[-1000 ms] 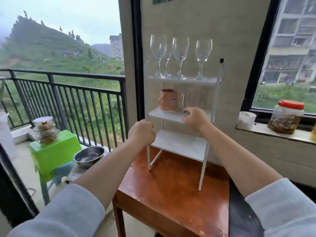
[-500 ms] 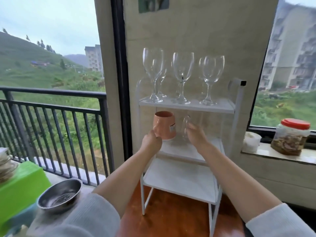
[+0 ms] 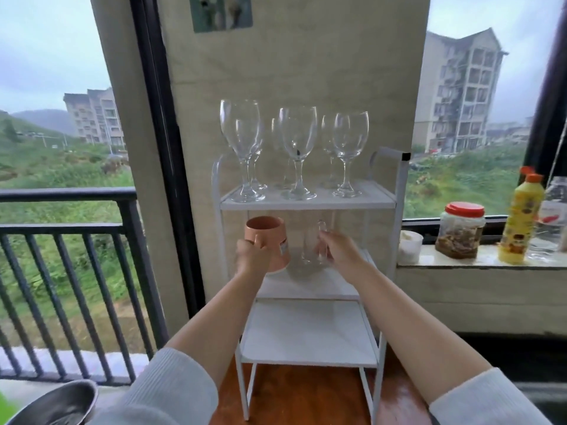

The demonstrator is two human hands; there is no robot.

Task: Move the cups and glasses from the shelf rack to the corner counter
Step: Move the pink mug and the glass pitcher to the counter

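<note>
A white three-tier shelf rack [image 3: 306,205] stands on a wooden table. Several clear wine glasses [image 3: 299,139] stand on its top tier. On the middle tier, my left hand [image 3: 250,256] grips the handle of an orange mug [image 3: 270,240], which is tilted and lifted slightly off the shelf. Beside it, my right hand [image 3: 337,251] holds the handle of a clear glass mug [image 3: 313,243] that stands upright on the same tier. The bottom tier holds nothing.
The brown wooden table [image 3: 306,400] carries the rack. On the window ledge [image 3: 478,262] to the right are a white cup [image 3: 409,246], a red-lidded jar [image 3: 461,230] and a yellow bottle [image 3: 520,216]. A metal bowl [image 3: 58,406] sits lower left, by a black railing [image 3: 76,228].
My view has moved closer to the rack and tilted up. Both hands rose from the rack's frame to the middle tier and closed on the two mugs; the orange mug now tilts.
</note>
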